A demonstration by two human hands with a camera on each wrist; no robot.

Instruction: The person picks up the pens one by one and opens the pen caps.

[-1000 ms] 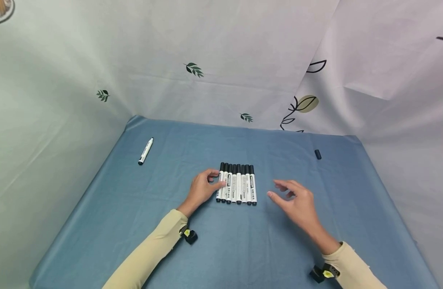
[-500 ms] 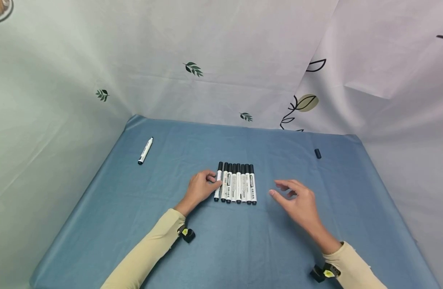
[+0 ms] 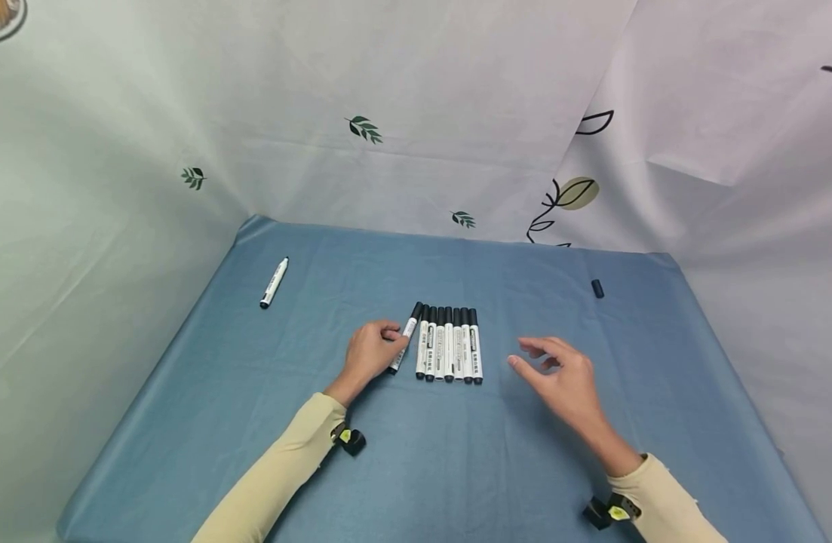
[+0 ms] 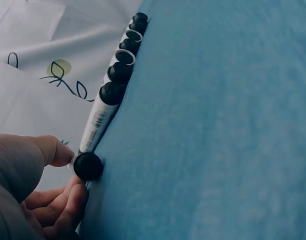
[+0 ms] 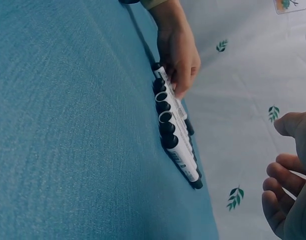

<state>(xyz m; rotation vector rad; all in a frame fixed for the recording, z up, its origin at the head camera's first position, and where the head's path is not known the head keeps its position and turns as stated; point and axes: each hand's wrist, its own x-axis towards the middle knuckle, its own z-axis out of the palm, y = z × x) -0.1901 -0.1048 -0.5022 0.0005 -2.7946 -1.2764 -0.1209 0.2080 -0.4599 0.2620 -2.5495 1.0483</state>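
My left hand [image 3: 371,352] pinches a white marker [image 3: 408,329] with a black cap between thumb and fingers. This marker lies slanted, its cap end close to the row of markers [image 3: 449,351] and its lower end angled away to the left. In the left wrist view the thumb [image 4: 58,151] is on one side of the held marker's black end [image 4: 88,166] and the fingers on the other. Several white markers with black caps lie side by side in that row. To the right of them, my right hand [image 3: 558,385] hovers with relaxed fingers, holding nothing.
An uncapped white marker [image 3: 274,283] lies at the back left of the blue cloth-covered table [image 3: 416,467]. A loose black cap [image 3: 597,289] lies at the back right. Pale patterned cloth [image 3: 416,173] hangs around the table's back and sides.
My left hand has drawn the leftmost marker away from the row, and its lower end has swung left so it now slants. The right hand has hardly moved.
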